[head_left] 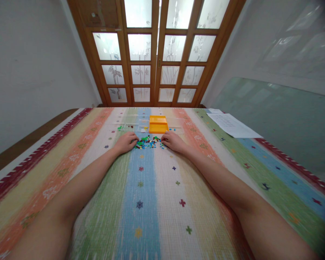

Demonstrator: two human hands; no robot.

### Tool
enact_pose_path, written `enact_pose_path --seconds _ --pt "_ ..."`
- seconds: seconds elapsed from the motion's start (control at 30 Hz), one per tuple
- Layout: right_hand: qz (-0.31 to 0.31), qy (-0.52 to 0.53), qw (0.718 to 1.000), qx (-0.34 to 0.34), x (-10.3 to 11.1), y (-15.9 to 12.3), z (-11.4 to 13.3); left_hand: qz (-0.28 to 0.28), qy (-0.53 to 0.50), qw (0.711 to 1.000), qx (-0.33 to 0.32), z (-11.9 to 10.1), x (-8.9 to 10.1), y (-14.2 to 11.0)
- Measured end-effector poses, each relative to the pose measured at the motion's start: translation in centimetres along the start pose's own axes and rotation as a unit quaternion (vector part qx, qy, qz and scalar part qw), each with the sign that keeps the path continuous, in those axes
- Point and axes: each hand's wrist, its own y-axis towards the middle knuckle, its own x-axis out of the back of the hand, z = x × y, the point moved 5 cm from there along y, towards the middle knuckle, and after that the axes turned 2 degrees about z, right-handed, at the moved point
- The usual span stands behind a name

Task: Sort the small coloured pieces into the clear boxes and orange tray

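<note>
A heap of small coloured plastic pieces [148, 142] lies on the striped cloth far out in front of me. My left hand [126, 141] rests at the heap's left edge, fingers curled down onto the pieces. At the right edge sits my right hand [172, 140], its fingers also bent and touching the pieces. What either hand pinches is too small to see. Just behind the heap stands an orange tray [158, 124]. Clear compartment trays [131, 126] with a few sorted pieces flank it.
The striped, patterned cloth [151, 195] covers the whole table. A printed paper sheet [233, 125] lies at the far right. Wooden glazed doors [155, 54] stand behind the table. A glass pane [273, 119] leans along the right wall.
</note>
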Motion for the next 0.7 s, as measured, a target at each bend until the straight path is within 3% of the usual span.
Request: enact_pose_path --seconds 0.3,0.4,0.53,0.7 --pt "-0.049 0.019 0.998 -0.033 -0.2 0.1 -1.1 0.0 -0.001 1.0 -0.005 -0.1 0.1 0.0" --pt "-0.071 0.089 0.99 -0.081 -0.2 0.2 -1.8 -0.001 -0.004 1.0 -0.003 -0.1 0.0 0.0" --pt "-0.125 0.225 0.959 -0.122 -0.5 1.0 -3.3 0.0 0.002 1.0 -0.003 -0.2 0.0 0.0" --pt "-0.167 0.229 0.949 -0.138 0.2 3.2 -5.0 -0.004 -0.002 1.0 -0.005 -0.3 0.1 0.0"
